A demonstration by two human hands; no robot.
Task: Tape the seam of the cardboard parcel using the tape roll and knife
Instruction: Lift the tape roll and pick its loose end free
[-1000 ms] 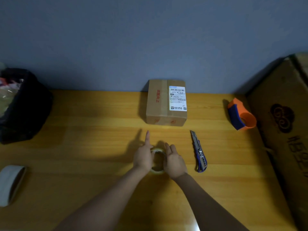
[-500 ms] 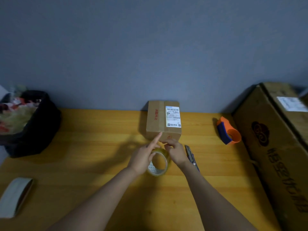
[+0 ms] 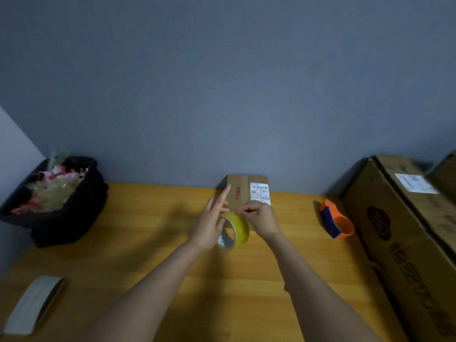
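A small cardboard parcel (image 3: 240, 191) with a white shipping label stands at the back of the wooden table (image 3: 148, 243), against the wall. Just in front of it, a yellowish clear tape roll (image 3: 238, 229) is held up on edge. My left hand (image 3: 212, 223) grips the roll through its core, index finger pointing up over the parcel. My right hand (image 3: 259, 218) pinches at the roll's top edge, where the tape end is. The knife is hidden behind my right forearm.
A black bin (image 3: 56, 201) full of scraps sits at the back left. A grey tape roll (image 3: 34, 304) lies at the front left. An orange and blue tape dispenser (image 3: 336, 222) rests on the right, beside large cardboard boxes (image 3: 407, 243).
Both hands lifted the tape roll off the table and carried it toward the parcel. The view tilted up, and my right arm now covers the knife.
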